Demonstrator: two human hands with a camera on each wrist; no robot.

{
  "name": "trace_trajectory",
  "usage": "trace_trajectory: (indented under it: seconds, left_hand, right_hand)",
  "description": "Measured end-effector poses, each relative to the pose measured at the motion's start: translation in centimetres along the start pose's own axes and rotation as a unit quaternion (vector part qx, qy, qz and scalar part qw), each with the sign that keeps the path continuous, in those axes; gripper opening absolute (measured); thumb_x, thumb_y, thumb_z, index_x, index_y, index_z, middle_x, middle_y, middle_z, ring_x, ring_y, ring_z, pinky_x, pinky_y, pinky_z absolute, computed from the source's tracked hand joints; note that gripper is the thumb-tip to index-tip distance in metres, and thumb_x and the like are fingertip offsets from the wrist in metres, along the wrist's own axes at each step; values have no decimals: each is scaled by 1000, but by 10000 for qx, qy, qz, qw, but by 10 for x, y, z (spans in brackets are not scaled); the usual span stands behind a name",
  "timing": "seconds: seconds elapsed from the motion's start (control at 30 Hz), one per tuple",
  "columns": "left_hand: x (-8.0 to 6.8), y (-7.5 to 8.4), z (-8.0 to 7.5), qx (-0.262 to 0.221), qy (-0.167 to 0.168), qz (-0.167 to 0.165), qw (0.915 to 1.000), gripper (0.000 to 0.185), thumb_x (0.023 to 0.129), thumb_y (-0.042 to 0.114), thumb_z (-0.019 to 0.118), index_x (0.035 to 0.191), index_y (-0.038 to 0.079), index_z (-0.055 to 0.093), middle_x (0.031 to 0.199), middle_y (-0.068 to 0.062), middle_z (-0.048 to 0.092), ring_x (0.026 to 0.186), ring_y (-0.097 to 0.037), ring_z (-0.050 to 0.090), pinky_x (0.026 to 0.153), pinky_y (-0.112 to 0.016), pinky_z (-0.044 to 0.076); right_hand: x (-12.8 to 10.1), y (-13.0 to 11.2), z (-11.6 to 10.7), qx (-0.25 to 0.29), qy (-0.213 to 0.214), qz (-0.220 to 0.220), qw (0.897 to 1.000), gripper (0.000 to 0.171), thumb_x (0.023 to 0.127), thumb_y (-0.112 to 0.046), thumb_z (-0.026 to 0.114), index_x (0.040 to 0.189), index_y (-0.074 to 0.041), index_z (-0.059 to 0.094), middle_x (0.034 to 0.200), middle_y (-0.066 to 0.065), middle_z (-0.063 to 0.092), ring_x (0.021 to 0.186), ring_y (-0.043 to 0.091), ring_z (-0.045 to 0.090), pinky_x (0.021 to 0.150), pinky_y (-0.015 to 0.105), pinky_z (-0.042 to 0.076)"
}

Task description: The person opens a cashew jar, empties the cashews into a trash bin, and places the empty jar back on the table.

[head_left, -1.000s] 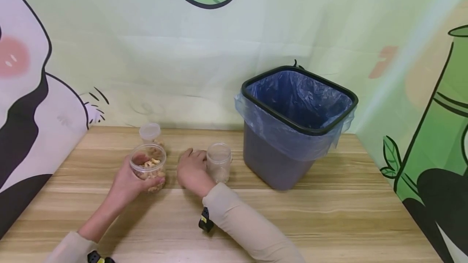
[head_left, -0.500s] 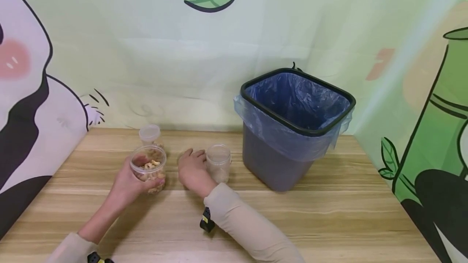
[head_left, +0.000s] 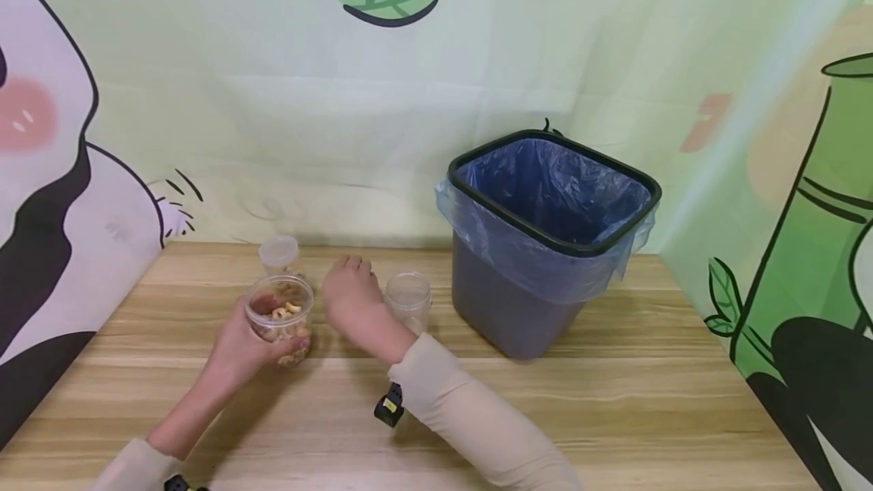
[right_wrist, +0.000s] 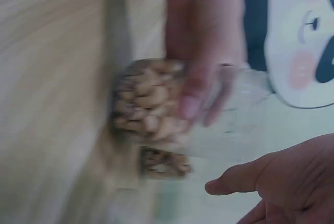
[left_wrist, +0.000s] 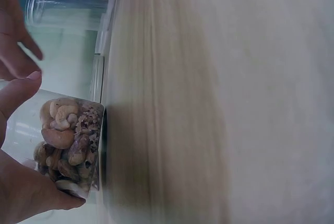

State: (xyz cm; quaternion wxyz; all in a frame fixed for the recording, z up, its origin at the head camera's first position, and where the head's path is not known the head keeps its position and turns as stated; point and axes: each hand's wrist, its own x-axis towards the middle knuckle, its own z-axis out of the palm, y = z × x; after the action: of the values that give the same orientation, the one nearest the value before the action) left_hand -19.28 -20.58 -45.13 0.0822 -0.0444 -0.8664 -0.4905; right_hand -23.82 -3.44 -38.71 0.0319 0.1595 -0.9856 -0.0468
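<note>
My left hand (head_left: 239,343) grips a clear plastic jar (head_left: 292,336) partly filled with cashews (left_wrist: 65,140). The jar has no lid on and stands upright on the table. To its right, my right hand (head_left: 356,305) hovers with its thumb extended and holds nothing that shows. In the right wrist view, that thumb (right_wrist: 235,179) points toward the jar, apart from it. An empty clear jar (head_left: 408,298) stands just right of the right hand, partly hidden by the wrist. Behind the gripped jar is a smaller lidded jar (head_left: 279,252) with nuts in it.
A grey bin (head_left: 498,301) with a blue plastic liner (head_left: 546,180) stands at the back right of the wooden table (head_left: 614,415). Flat clear pieces like lids (left_wrist: 97,78) lie beyond the jar in the left wrist view. A printed backdrop (head_left: 273,97) rises behind the table.
My right hand has lifted from the tabletop beside the empty jar and moved slightly back and left. The left hand keeps its grip on the cashew jar, nearly still.
</note>
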Motion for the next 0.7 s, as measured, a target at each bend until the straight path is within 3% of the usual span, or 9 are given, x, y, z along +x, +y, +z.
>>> trace_trajectory:
  seconds: [0.1,0.33,0.7]
  left_hand:
    - [0,1,0,-38,2,10,10000,93,72,14,94,140,-13,37,134,-32,55,121,-41,55,89,-11,39]
    - [0,9,-1,-179,-44,60,9998,92,73,15,93,140,-12,38,134,-31,54,121,-40,55,88,-11,40]
    - [-1,22,-1,-264,-137,192,9994,89,72,18,94,138,-10,40,134,-27,55,121,-37,54,84,-10,43]
  right_hand:
    - [-5,6,-17,1,321,-354,9989,40,103,-19,51,134,6,55,125,13,63,110,21,61,93,26,53]
    - [-19,20,-49,1098,550,-518,9911,53,104,-15,49,150,10,37,138,18,58,119,24,63,94,26,54]
    - [-41,58,-77,1455,1388,-1195,9723,41,101,-13,54,139,2,57,139,15,60,123,31,60,105,34,48]
